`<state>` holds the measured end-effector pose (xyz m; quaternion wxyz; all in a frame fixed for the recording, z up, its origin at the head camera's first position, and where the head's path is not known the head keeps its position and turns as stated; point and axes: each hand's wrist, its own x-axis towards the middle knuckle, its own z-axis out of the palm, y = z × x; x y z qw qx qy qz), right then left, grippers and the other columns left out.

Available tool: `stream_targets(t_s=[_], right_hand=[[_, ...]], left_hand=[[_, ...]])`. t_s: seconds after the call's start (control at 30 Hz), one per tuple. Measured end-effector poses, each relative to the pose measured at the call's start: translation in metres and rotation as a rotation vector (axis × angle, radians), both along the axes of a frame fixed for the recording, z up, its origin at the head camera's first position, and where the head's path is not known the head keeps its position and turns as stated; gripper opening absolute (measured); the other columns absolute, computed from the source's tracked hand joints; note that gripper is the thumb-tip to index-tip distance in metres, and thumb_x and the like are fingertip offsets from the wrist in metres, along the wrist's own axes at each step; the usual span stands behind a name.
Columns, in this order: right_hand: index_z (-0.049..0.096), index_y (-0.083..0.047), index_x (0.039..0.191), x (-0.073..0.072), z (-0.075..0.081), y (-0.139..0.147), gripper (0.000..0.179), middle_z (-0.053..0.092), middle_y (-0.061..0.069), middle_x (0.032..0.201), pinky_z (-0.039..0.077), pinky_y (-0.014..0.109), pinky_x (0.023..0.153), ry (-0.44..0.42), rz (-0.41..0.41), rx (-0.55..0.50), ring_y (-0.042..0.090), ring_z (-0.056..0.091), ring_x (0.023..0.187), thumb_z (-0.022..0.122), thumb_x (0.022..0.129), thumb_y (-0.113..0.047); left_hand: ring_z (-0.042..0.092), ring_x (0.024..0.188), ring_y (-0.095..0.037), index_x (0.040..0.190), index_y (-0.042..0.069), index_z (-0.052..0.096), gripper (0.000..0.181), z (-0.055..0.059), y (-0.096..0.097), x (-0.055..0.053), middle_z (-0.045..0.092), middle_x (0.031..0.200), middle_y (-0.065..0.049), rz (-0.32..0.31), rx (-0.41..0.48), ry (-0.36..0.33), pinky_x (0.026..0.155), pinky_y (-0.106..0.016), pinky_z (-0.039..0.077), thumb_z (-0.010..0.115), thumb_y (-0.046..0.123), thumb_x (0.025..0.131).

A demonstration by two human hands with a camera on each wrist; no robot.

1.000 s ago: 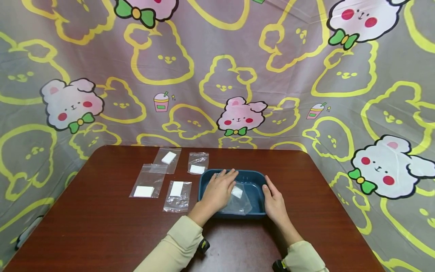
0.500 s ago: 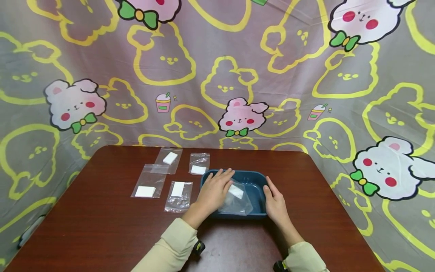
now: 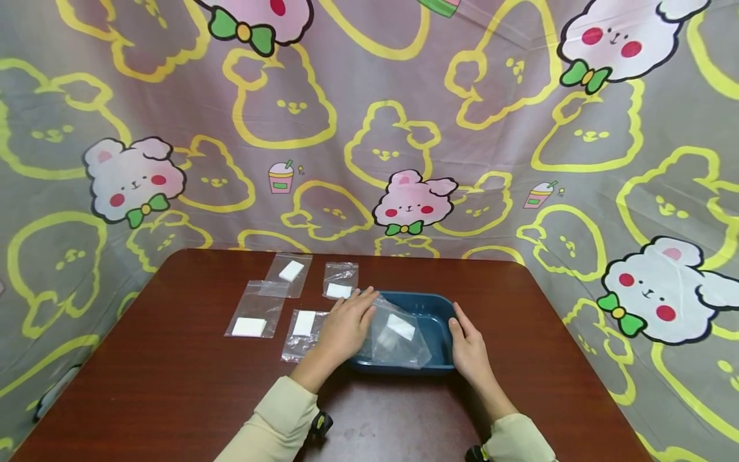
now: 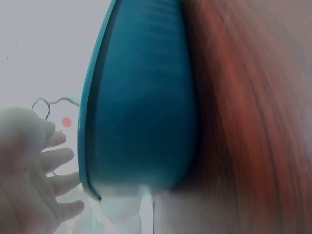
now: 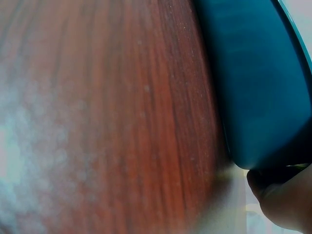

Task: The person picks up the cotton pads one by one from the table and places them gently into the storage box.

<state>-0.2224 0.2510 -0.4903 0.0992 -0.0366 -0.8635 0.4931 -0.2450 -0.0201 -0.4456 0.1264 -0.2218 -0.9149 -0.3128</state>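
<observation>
A dark blue plastic basin (image 3: 430, 303) stands on the table in the head view. Inside it lies a clear zip bag (image 3: 418, 350) with white pieces, partly covered by my left hand (image 3: 346, 327). That hand is over the basin's left end, fingers extended and apart in the left wrist view, gripping nothing. My right hand (image 3: 470, 346) holds the basin's right end, thumb at the rim and fingers along the outer wall. Left of the basin, my left hand partly covers another clear zip bag (image 3: 296, 346) with a white block (image 3: 304, 323).
More clear bags with white blocks lie farther left: a front-left bag (image 3: 271, 308), a back-left bag (image 3: 283, 285) overlapping it, and a small bag (image 3: 342, 273) behind the basin's left corner. A patterned cloth (image 3: 323, 147) hangs around the brown table (image 3: 173, 385).
My left hand has moved left across the basin, from over the bag toward the left rim, uncovering more of the bag. The right hand stays at the right end.
</observation>
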Motion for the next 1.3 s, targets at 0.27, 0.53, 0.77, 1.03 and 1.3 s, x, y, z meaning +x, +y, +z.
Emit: stream_targets(t_s=[0.27,0.53,0.77,1.03,1.3], right_hand=[[0.036,-0.013,0.157,0.0,-0.001,0.001,0.05,0.038,0.012,0.158,0.023,0.054,0.118,-0.001,-0.005,-0.006,0.032,0.034,0.145,0.041,0.11,-0.029],[0.037,-0.013,0.157,-0.001,-0.004,0.0,0.05,0.039,0.012,0.158,0.023,0.053,0.118,0.006,-0.01,0.001,0.032,0.035,0.145,0.042,0.11,-0.028],[0.036,-0.013,0.157,-0.002,-0.005,0.001,0.05,0.038,0.012,0.158,0.023,0.054,0.118,0.01,-0.007,0.003,0.033,0.034,0.145,0.041,0.11,-0.028],[0.035,-0.014,0.158,-0.001,-0.004,0.001,0.051,0.037,0.012,0.159,0.022,0.056,0.118,-0.008,-0.005,0.005,0.033,0.033,0.146,0.04,0.11,-0.03],[0.034,-0.013,0.158,-0.001,-0.003,0.0,0.051,0.037,0.012,0.159,0.022,0.055,0.118,-0.006,-0.003,0.01,0.033,0.033,0.146,0.04,0.11,-0.029]], left_hand=[[0.049,0.134,-0.039,0.141,0.006,0.058,0.038,-0.007,-0.024,-0.008,0.055,0.146,-0.011,0.08,0.027,0.017,0.111,-0.06,0.034,0.053,0.019,0.105],[0.048,0.135,-0.039,0.139,0.004,0.06,0.039,-0.025,-0.052,-0.014,0.056,0.143,-0.015,0.148,0.026,-0.015,0.109,-0.063,0.034,0.056,0.02,0.104],[0.044,0.138,-0.04,0.143,0.004,0.056,0.043,-0.039,-0.071,-0.015,0.051,0.148,-0.017,0.184,0.008,-0.081,0.112,-0.063,0.031,0.056,0.022,0.104],[0.041,0.139,-0.043,0.144,0.003,0.054,0.045,-0.046,-0.082,-0.013,0.049,0.149,-0.02,0.202,0.008,-0.107,0.112,-0.063,0.029,0.059,0.022,0.103],[0.04,0.14,-0.043,0.146,0.003,0.051,0.05,-0.048,-0.084,-0.012,0.047,0.15,-0.021,0.209,-0.014,-0.129,0.113,-0.064,0.026,0.06,0.023,0.102]])
